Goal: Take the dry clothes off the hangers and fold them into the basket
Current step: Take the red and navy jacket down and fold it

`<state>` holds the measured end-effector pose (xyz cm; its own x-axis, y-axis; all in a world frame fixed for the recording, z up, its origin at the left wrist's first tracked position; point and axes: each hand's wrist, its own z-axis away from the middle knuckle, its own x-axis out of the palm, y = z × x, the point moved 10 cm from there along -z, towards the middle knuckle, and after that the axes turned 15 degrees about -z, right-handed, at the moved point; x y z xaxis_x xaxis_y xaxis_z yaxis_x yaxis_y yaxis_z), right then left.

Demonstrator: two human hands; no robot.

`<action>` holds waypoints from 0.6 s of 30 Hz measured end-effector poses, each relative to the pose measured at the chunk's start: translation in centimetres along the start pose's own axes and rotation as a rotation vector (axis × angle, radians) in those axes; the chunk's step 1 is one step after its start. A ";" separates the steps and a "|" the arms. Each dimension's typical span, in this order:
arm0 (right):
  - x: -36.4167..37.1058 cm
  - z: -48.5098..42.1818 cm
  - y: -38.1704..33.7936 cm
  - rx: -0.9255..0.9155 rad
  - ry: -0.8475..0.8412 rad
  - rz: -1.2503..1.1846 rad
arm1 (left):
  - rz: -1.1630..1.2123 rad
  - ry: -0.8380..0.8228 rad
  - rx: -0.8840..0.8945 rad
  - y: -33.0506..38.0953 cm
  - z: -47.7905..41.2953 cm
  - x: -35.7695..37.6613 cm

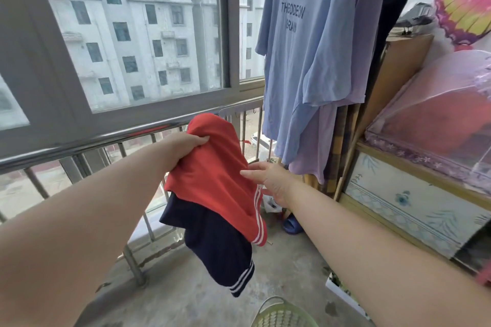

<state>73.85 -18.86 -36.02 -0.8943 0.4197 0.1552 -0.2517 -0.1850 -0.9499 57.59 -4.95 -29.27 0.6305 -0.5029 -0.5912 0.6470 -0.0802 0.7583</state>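
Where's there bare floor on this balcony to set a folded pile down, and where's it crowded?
Bare concrete floor lies between the railing posts and the green basket, under the red and navy garment that the left hand grips. It is crowded on the right: a blue slipper and a white planter sit along the cabinet.

Upper left: a grey window frame (pixel 231 34) with a pale multi-storey building (pixel 132 34) beyond the glass; centre left: a steel railing (pixel 79 147) running across the frame, a parked car (pixel 261 141) seen through its bars; bottom: a bare concrete floor (pixel 186 287) with a blue slipper (pixel 292 225) on it; right: a flower-patterned cabinet (pixel 414 204) bearing a pink mesh cover (pixel 438 114), a brown board (pixel 398 66) leaning beside it; upper right: a pink-and-yellow butterfly decoration (pixel 465 0).
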 end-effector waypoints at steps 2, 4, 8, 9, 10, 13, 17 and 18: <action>-0.6 -0.1 0.7 0.041 0.045 -0.011 | 0.033 -0.004 0.001 0.3 0.0 0.2; -1.1 -0.2 1.7 0.083 0.090 -0.045 | 0.058 -0.023 -0.004 0.4 0.0 0.5; -2.6 -0.5 4.3 0.179 0.187 -0.108 | 0.063 -0.116 -0.017 0.5 0.2 2.0; -3.3 -0.8 5.1 0.200 0.199 -0.120 | 0.076 -0.132 -0.012 0.8 0.3 2.5; -3.7 -0.5 5.7 0.225 0.221 -0.133 | 0.088 -0.146 -0.013 1.0 0.4 3.0; -4.6 0.3 7.2 0.229 0.219 -0.227 | 0.148 -0.197 0.013 2.3 0.7 4.2; -6.7 0.8 9.2 0.180 0.260 -0.356 | 0.226 -0.270 0.069 4.9 1.0 5.6; -6.8 0.8 9.3 0.168 0.268 -0.392 | 0.239 -0.282 0.083 5.5 1.2 5.8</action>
<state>77.30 -24.20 -45.73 -0.5998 0.6953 0.3959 -0.6257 -0.0992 -0.7738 64.27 -9.32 -28.23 0.6090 -0.7324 -0.3046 0.4513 0.0042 0.8924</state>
